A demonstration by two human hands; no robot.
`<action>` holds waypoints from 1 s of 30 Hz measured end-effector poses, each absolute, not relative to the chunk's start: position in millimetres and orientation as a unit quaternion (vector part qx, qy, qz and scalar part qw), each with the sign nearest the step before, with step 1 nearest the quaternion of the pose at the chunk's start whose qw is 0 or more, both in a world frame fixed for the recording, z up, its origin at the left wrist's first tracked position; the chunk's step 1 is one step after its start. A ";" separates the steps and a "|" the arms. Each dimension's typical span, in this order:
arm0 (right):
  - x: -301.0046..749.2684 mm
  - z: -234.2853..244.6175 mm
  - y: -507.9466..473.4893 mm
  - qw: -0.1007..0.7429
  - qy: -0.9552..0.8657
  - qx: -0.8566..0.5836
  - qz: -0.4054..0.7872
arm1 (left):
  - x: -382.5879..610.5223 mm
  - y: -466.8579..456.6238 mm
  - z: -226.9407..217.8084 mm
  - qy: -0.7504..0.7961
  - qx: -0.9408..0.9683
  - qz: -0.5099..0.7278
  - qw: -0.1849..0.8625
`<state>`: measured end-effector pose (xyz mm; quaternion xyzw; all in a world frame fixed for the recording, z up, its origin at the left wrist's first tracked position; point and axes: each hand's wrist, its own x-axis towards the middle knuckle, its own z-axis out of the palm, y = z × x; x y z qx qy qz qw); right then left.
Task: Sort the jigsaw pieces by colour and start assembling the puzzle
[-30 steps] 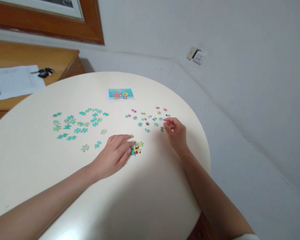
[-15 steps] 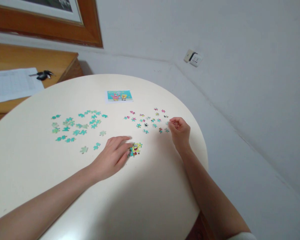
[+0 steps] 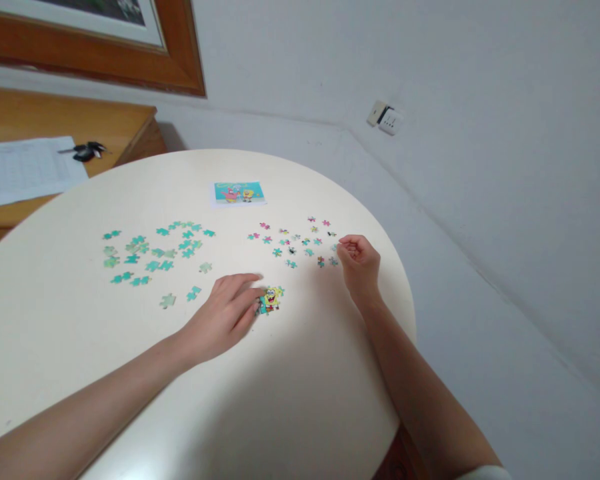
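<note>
My left hand [image 3: 230, 308] is spread over the table, its index finger stretched out. Its other fingertips touch the left edge of a small joined section of jigsaw puzzle [image 3: 271, 297], which shows a yellow cartoon face. Part of that section is hidden under the fingers. My right hand [image 3: 360, 260] is curled closed at the right side of a group of loose colourful puzzle pieces [image 3: 309, 252]. A pale piece [image 3: 335, 247] lies at its fingertips. Whether anything sits inside the curled fingers is hidden.
Several green and turquoise puzzle pieces [image 3: 153, 265] lie scattered on the left. A small picture card [image 3: 239, 193] lies at the back of the round white table [image 3: 290, 413]. A wooden cabinet [image 3: 130, 127] with papers [image 3: 35, 163] and keys [image 3: 87, 152] stands behind left.
</note>
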<state>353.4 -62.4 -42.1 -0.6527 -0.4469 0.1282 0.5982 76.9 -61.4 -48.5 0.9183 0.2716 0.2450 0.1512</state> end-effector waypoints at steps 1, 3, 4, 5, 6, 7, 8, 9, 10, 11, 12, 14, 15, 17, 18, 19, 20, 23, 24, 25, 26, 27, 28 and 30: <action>353.3 -42.3 -62.4 0.599 -0.445 -0.653 0.130 | 76.9 -61.5 -48.6 0.273 0.918 0.244 0.152; 353.2 -42.3 -62.4 0.600 -0.443 -0.653 0.132 | 76.8 -61.5 -48.5 0.275 0.917 0.243 0.155; 353.1 -42.1 -62.4 0.600 -0.443 -0.653 0.133 | 76.8 -61.5 -48.2 0.276 0.917 0.242 0.157; 353.1 -41.8 -62.5 0.600 -0.443 -0.652 0.134 | 76.8 -61.4 -47.9 0.278 0.916 0.241 0.158; 353.1 -41.4 -62.6 0.599 -0.445 -0.652 0.137 | 76.8 -61.4 -47.5 0.279 0.916 0.240 0.158; 353.1 -41.0 -62.8 0.598 -0.446 -0.651 0.139 | 76.7 -61.4 -47.1 0.279 0.917 0.238 0.158; 353.1 -40.6 -63.0 0.597 -0.447 -0.651 0.140 | 76.7 -61.4 -46.7 0.278 0.918 0.237 0.157; 353.2 -40.3 -63.2 0.596 -0.449 -0.650 0.142 | 76.7 -61.4 -46.5 0.276 0.919 0.235 0.156; 353.3 -40.2 -63.4 0.594 -0.451 -0.651 0.143 | 76.7 -61.4 -46.3 0.275 0.920 0.234 0.155; 353.4 -40.3 -63.5 0.592 -0.453 -0.651 0.142 | 76.7 -61.4 -46.3 0.275 0.920 0.233 0.155; 353.5 -40.5 -63.5 0.591 -0.454 -0.652 0.139 | 76.7 -61.4 -46.5 0.275 0.920 0.234 0.155; 353.6 -41.3 -63.4 0.590 -0.455 -0.653 0.134 | 76.8 -61.5 -47.2 0.277 0.918 0.239 0.155; 353.6 -41.7 -63.3 0.589 -0.456 -0.654 0.131 | 76.8 -61.5 -47.6 0.278 0.917 0.241 0.155; 353.3 -42.0 -63.1 0.588 -0.457 -0.654 0.129 | 76.7 -61.4 -48.5 0.277 0.917 0.242 0.154; 353.1 -41.8 -63.1 0.588 -0.457 -0.655 0.128 | 76.6 -61.3 -48.7 0.277 0.917 0.241 0.154; 352.9 -41.5 -63.1 0.589 -0.457 -0.654 0.128 | 76.6 -61.3 -48.9 0.276 0.918 0.240 0.155; 352.6 -41.1 -63.2 0.589 -0.456 -0.655 0.129 | 76.6 -61.2 -49.0 0.276 0.918 0.238 0.156; 352.0 -39.8 -63.5 0.589 -0.454 -0.655 0.135 | 76.7 -61.4 -48.9 0.276 0.918 0.238 0.157; 351.9 -39.6 -63.7 0.589 -0.454 -0.654 0.137 | 76.7 -61.5 -48.9 0.276 0.918 0.239 0.156; 351.9 -39.5 -63.7 0.588 -0.454 -0.654 0.140 | 76.7 -61.7 -48.9 0.275 0.918 0.239 0.156; 351.9 -39.6 -63.8 0.588 -0.454 -0.654 0.142 | 76.7 -61.7 -49.0 0.274 0.918 0.240 0.156; 351.8 -39.8 -63.8 0.587 -0.454 -0.654 0.145 | 76.6 -61.8 -49.2 0.273 0.918 0.240 0.156; 351.8 -40.1 -63.7 0.587 -0.454 -0.655 0.146 | 76.5 -61.7 -49.3 0.273 0.919 0.240 0.155; 351.6 -40.9 -63.6 0.587 -0.453 -0.654 0.147 | 76.2 -61.6 -49.5 0.274 0.919 0.238 0.154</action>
